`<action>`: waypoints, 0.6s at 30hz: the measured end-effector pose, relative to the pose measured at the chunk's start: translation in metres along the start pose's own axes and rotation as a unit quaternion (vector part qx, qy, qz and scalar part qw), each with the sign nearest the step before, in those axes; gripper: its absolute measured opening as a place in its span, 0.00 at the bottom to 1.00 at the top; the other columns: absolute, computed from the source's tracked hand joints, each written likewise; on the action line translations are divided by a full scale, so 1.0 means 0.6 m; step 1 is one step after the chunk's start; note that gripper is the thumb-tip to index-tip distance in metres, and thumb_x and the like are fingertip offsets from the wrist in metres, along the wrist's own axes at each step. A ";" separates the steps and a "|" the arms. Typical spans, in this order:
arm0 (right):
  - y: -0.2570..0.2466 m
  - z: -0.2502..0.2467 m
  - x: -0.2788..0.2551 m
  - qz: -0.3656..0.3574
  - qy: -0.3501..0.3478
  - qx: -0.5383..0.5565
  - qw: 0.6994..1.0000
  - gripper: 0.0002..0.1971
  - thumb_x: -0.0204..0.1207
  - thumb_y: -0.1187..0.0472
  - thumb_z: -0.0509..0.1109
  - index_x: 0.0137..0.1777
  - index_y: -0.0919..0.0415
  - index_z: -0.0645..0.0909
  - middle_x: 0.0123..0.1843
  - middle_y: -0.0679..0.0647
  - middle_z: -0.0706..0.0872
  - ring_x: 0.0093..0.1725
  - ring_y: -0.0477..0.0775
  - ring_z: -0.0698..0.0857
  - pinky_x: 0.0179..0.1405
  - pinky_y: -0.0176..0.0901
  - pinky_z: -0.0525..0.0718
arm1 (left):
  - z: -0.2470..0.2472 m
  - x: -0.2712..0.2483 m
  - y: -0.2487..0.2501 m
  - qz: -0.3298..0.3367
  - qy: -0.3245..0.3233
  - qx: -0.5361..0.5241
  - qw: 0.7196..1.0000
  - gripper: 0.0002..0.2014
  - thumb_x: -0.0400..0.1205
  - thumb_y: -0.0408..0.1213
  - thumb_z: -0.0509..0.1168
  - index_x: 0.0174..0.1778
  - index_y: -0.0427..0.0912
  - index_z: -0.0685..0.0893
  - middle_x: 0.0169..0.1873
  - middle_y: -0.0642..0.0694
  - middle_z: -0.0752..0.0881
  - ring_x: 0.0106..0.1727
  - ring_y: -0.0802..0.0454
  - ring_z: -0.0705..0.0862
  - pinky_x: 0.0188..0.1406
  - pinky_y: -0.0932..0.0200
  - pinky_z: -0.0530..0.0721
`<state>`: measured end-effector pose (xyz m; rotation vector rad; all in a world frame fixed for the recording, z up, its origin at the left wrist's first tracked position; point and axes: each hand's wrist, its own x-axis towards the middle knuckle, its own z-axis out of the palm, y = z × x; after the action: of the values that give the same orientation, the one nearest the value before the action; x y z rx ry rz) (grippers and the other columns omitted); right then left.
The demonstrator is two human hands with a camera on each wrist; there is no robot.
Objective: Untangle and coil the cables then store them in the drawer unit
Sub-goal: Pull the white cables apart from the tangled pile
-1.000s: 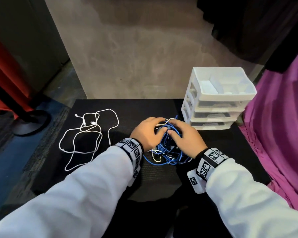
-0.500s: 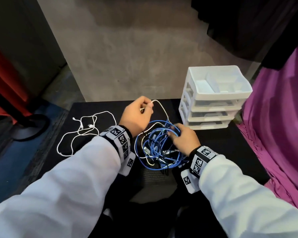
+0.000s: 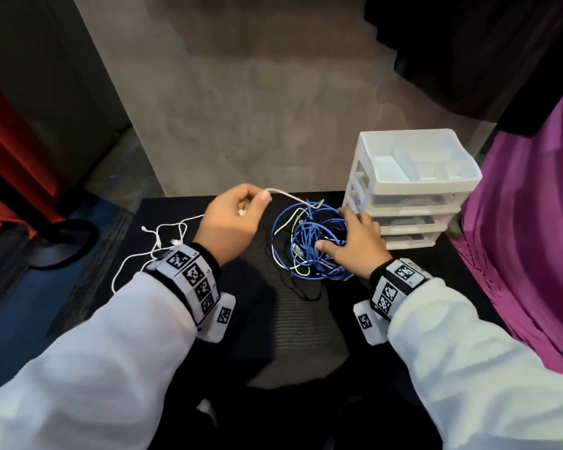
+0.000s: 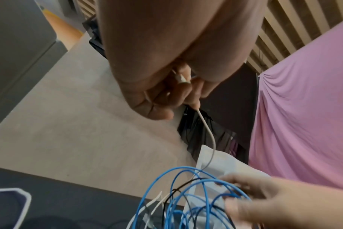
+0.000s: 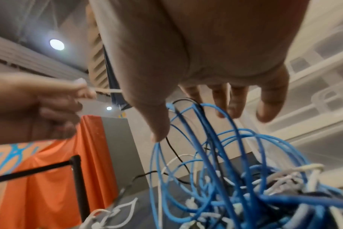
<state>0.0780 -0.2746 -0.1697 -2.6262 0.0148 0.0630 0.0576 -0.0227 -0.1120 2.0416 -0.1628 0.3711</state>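
Note:
A tangle of blue, white and black cables (image 3: 306, 251) (image 5: 225, 170) (image 4: 186, 201) lies on the black table (image 3: 176, 206), just left of the white drawer unit (image 3: 403, 203) (image 5: 313, 77). My left hand (image 3: 257, 201) (image 4: 178, 96) is raised to the left of the tangle. It pinches the end of a white cable (image 3: 290, 197) (image 4: 207, 131) (image 5: 108, 90) that runs back into the tangle. With spread, fairly straight fingers, my right hand (image 3: 345, 232) (image 5: 206, 108) rests on the tangle, its thumb among the blue loops.
A separate white cable (image 3: 157, 238) lies loose on the table's left part. Pink cloth (image 3: 517, 238) hangs close on the right. A round stand base (image 3: 62, 241) and red drape sit on the floor at left. The unit's three drawers are pushed in.
My left hand has left the tangle and risen up and to the left, drawing out the white cable end. The right hand stays on the tangle.

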 end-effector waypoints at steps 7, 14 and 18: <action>-0.075 -0.002 -0.073 -0.279 0.031 0.144 0.949 0.18 0.83 0.56 0.74 0.72 0.50 0.82 0.58 0.44 0.81 0.48 0.37 0.81 0.54 0.31 0.77 | 0.021 -0.075 0.018 0.021 -0.177 0.042 0.983 0.05 0.88 0.42 0.67 0.47 0.50 0.86 0.30 0.42 0.84 0.29 0.53 0.77 0.39 0.52 0.80; 0.008 -0.016 -0.005 -0.226 0.047 0.087 0.969 0.09 0.89 0.63 0.67 0.46 0.52 0.81 0.42 0.45 0.82 0.44 0.48 0.80 0.48 0.50 0.78 | -0.079 -0.102 0.038 0.055 -0.127 0.003 0.990 0.10 0.89 0.44 0.64 0.47 0.44 0.85 0.31 0.42 0.79 0.32 0.49 0.74 0.36 0.53 0.75; 0.025 -0.047 -0.001 -0.236 0.071 0.101 0.964 0.06 0.87 0.61 0.72 0.51 0.54 0.90 0.47 0.44 0.89 0.49 0.43 0.84 0.56 0.32 0.79 | -0.126 -0.140 -0.026 -0.027 -0.159 0.120 0.980 0.09 0.89 0.41 0.65 0.43 0.48 0.86 0.29 0.57 0.85 0.30 0.63 0.79 0.38 0.61 0.78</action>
<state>0.0783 -0.3013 -0.1524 -2.3577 -0.5249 -0.2778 -0.0318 0.0474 -0.1193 2.3313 -0.2679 0.0260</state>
